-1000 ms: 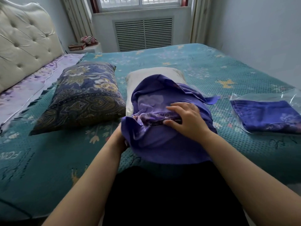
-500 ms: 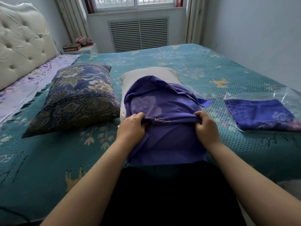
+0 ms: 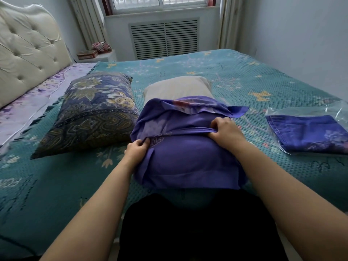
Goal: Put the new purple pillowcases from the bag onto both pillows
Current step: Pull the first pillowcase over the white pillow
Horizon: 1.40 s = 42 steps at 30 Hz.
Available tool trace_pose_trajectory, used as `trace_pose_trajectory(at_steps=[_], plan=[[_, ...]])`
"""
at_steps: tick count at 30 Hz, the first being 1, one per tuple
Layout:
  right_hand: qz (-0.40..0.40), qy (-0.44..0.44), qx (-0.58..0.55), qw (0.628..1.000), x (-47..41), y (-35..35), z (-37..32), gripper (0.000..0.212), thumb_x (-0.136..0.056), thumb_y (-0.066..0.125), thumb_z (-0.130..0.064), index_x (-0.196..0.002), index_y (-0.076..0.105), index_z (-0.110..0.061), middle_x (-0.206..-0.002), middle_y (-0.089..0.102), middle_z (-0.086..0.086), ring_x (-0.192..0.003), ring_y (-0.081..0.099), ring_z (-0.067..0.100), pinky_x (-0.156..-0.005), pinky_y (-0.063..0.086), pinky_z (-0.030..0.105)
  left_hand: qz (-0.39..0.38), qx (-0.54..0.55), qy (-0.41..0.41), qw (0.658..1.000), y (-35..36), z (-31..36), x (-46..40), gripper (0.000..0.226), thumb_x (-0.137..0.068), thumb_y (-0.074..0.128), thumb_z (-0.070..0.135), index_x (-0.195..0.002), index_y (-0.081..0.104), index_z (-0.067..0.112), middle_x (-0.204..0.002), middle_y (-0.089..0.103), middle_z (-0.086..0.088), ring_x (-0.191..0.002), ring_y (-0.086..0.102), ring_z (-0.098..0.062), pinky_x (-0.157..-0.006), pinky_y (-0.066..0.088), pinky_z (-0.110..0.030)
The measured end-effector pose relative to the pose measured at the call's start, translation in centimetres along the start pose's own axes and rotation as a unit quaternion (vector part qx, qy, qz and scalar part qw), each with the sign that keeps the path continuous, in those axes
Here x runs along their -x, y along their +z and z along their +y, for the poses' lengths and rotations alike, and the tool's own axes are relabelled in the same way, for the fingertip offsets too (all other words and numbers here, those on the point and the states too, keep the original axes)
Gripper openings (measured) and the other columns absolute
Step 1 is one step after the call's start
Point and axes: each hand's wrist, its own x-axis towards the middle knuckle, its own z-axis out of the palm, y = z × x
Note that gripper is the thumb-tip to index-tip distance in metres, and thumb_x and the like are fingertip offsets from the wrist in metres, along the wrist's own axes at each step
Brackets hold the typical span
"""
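Moved: since half a second ago the hands sit further apart, and the bunched fold is up the pillow a bit
Left hand: closed on the left edge of the purple pillowcase
Right hand: pinching the same fold, right side
Pillow: near half covered, beige far end bare
Around: patterned pillow just left; second pillowcase in a clear bag, right
Surface: teal bedspread, tufted headboard, window behind

- Bed: teal patterned cover.
- Patterned pillow: left.
- White pillow: centre, near end inside purple pillowcase.
- Clear bag: right, folded purple pillowcase inside.
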Motion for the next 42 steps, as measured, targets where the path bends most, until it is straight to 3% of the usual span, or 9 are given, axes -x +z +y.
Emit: trace_pose_trajectory(at_steps=[9, 15, 20, 24, 28, 31, 37, 40, 42], plan=[[0.043, 0.054, -0.209, 0.975, 3.0, -0.5, 3.8, 0.008, -0.095, 0.052, -0.016, -0.092, 0.056, -0.01, -0.092, 0.061, 0.01, -0.085, 0.054, 0.02, -0.073, 0.035, 0.025, 0.012, 0.128, -0.088, 0.988, 0.9, -1.5, 0.4, 0.035, -0.096, 0.047, 0.039, -0.077, 0.061, 0.014, -0.098, 0.066, -0.015, -0.09, 0.059, -0.025, -0.083, 0.047, -0.037], [-0.128, -0.019, -0.232, 0.964, 3.3, -1.0, 1.3, 0.069, -0.074, 0.072, -0.051, -0.127, 0.043, -0.017, -0.114, 0.056, -0.002, -0.101, 0.056, 0.012, -0.091, 0.043, 0.024, -0.1, 0.374, -0.16, 0.908, -1.0, -1.2, 1.2, 0.027, -0.097, 0.044, 0.023, -0.097, 0.067, 0.009, -0.078, 0.073, -0.005, -0.082, 0.065, -0.02, -0.074, 0.048, -0.031], [-0.091, -0.075, -0.255, 0.96, 5.0, 0.4, 0.1, 0.03, -0.08, 0.073, -0.029, -0.087, 0.063, -0.002, -0.079, 0.069, 0.009, -0.071, 0.058, 0.015, -0.069, 0.049, 0.039, -0.04, 0.318, -0.039, 0.946, -4.6, 1.3, -1.6, 0.024, -0.094, 0.052, 0.016, -0.085, 0.074, 0.013, -0.087, 0.071, -0.004, -0.099, 0.059, -0.022, -0.09, 0.046, -0.031], [-0.092, -0.064, -0.186, 0.976, 5.3, 2.1, -1.7, 0.031, -0.086, 0.066, -0.034, -0.066, 0.05, -0.016, -0.061, 0.051, -0.006, -0.059, 0.046, 0.011, -0.059, 0.037, 0.03, 0.095, 0.098, 0.098, 0.986, -7.0, 4.6, -3.5, 0.038, -0.088, 0.064, 0.028, -0.053, 0.057, 0.015, -0.049, 0.051, 0.005, -0.055, 0.044, -0.008, -0.062, 0.037, -0.028], [0.025, -0.038, -0.103, 0.994, 4.4, 3.2, -2.1, 0.04, -0.075, 0.063, -0.062, -0.08, 0.054, -0.023, -0.089, 0.055, 0.002, -0.088, 0.055, 0.024, -0.079, 0.044, 0.035, 0.221, -0.083, 0.051, 0.97, -6.4, 3.2, -2.8, 0.031, -0.086, 0.061, 0.042, -0.093, 0.061, 0.011, -0.105, 0.06, -0.018, -0.101, 0.055, -0.035, -0.087, 0.044, -0.04], [0.168, 0.042, -0.178, 0.969, 1.7, 2.6, -1.8, 0.061, -0.077, 0.067, -0.052, -0.108, 0.054, -0.001, -0.112, 0.051, 0.024, -0.109, 0.049, 0.037, -0.097, 0.037, 0.039, 0.344, -0.004, -0.002, 0.939, -5.0, 1.3, 0.4, 0.046, -0.086, 0.062, 0.042, -0.112, 0.056, 0.005, -0.121, 0.053, -0.023, -0.116, 0.047, -0.037, -0.096, 0.037, -0.041], [-0.039, 0.223, -0.391, 0.892, -4.5, 4.0, -0.9, 0.047, -0.077, 0.067, -0.055, -0.107, 0.055, -0.021, -0.141, 0.047, 0.014, -0.132, 0.041, 0.023, -0.114, 0.025, 0.03, 0.357, 0.352, -0.157, 0.851, -3.0, 1.2, 5.4, 0.081, -0.079, 0.074, 0.032, -0.142, 0.028, 0.01, -0.144, 0.027, -0.015, -0.115, 0.053, -0.021, -0.092, 0.04, -0.022], [-0.018, 0.232, -0.395, 0.889, -4.2, 4.7, -1.4, 0.057, -0.085, 0.068, -0.035, -0.125, 0.055, 0.004, -0.124, 0.057, 0.013, -0.12, 0.05, 0.02, -0.104, 0.034, 0.026, 0.336, 0.397, -0.245, 0.818, -3.4, -0.8, 6.0, 0.091, -0.071, 0.077, 0.043, -0.141, 0.03, 0.007, -0.135, 0.045, -0.009, -0.119, 0.051, -0.022, -0.1, 0.041, -0.031], [0.052, 0.198, -0.442, 0.873, -3.0, 4.3, -2.7, 0.038, -0.085, 0.069, -0.021, -0.11, 0.061, 0.006, -0.1, 0.058, 0.009, -0.098, 0.053, 0.015, -0.076, 0.044, 0.018, 0.332, 0.408, -0.225, 0.82, -3.0, -1.1, 6.2, 0.051, -0.078, 0.072, 0.037, -0.114, 0.055, 0.005, -0.117, 0.057, -0.007, -0.108, 0.055, -0.018, -0.088, 0.048, -0.031]])
